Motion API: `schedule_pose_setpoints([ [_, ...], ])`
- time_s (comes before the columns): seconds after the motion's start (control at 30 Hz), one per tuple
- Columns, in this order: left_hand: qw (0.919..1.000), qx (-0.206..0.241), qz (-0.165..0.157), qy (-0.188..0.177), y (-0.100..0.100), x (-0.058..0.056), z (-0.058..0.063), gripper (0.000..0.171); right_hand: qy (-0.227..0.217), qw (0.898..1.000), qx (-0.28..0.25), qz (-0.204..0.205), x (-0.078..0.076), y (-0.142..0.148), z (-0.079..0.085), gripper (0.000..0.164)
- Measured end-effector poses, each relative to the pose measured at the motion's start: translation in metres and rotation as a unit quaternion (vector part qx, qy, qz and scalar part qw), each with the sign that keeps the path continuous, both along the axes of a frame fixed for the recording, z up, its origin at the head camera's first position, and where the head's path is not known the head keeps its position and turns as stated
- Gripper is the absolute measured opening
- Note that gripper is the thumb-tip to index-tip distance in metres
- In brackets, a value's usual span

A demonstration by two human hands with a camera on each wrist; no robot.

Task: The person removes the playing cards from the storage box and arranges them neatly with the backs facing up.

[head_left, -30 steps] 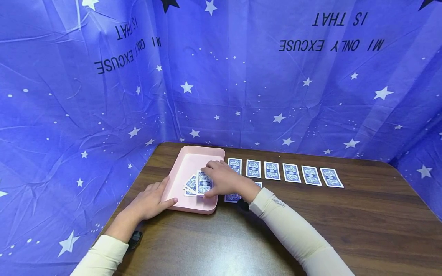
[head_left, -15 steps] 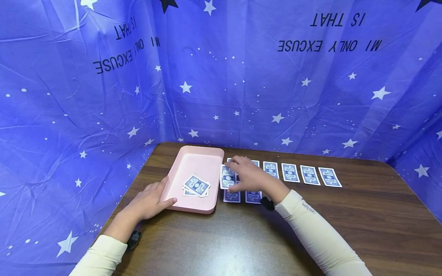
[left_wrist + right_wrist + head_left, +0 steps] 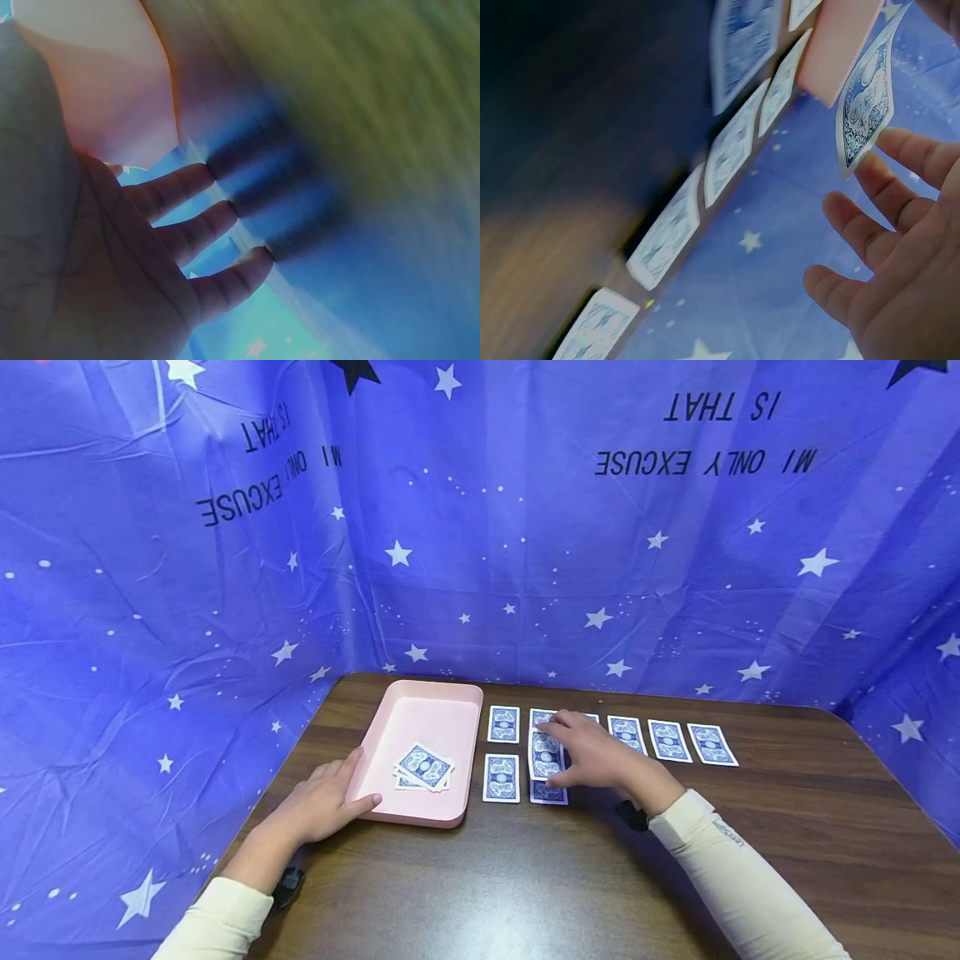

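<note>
My right hand point(image 3: 600, 753) pinches a playing card point(image 3: 546, 756) with a blue patterned back, fingers at its far edge and thumb at the near one. The right wrist view shows this card point(image 3: 867, 97) bowed between the digits. The held card overlaps a face-down card point(image 3: 549, 792) in the near row. Left of that lies another near-row card point(image 3: 501, 778). My left hand point(image 3: 318, 802) rests against the left wall of a pink tray point(image 3: 435, 714), fingers extended and thumb by its near edge. Inside the tray sits a loose pile of face-down cards point(image 3: 425, 767).
A far row of several face-down cards runs rightward from the tray, from the first card point(image 3: 503, 724) to the last point(image 3: 712, 744). The wooden table point(image 3: 420, 885) meets a blue starry curtain point(image 3: 525, 568) at the back and left.
My right hand has carried one card out of the tray and rightward, to above the second near-row card. My left hand stays at the tray. The pile's top card now lies uncovered.
</note>
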State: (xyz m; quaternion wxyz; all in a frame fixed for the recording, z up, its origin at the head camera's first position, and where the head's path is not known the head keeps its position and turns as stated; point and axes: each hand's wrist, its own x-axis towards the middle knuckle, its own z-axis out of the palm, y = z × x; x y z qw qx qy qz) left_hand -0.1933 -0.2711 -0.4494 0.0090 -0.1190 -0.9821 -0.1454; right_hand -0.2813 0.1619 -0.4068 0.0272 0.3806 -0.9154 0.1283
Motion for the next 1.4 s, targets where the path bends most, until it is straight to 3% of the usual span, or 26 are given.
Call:
schedule_pose_setpoints([
  [0.6,1.0,-0.002,0.002,-0.005,-0.001,0.002,0.001,0.096,-0.038,0.998,0.037,-0.019,0.008,0.059,-0.029,0.081],
  [1.13,1.0,-0.003,0.0,0.002,0.0,0.002,0.001,0.096,-0.072,0.993,0.084,-0.04,0.007,0.063,-0.028,0.082],
  [1.4,1.0,0.0,-0.003,0.007,0.001,0.002,0.001,0.095,-0.093,0.992,0.073,-0.04,0.006,0.064,-0.028,0.085],
])
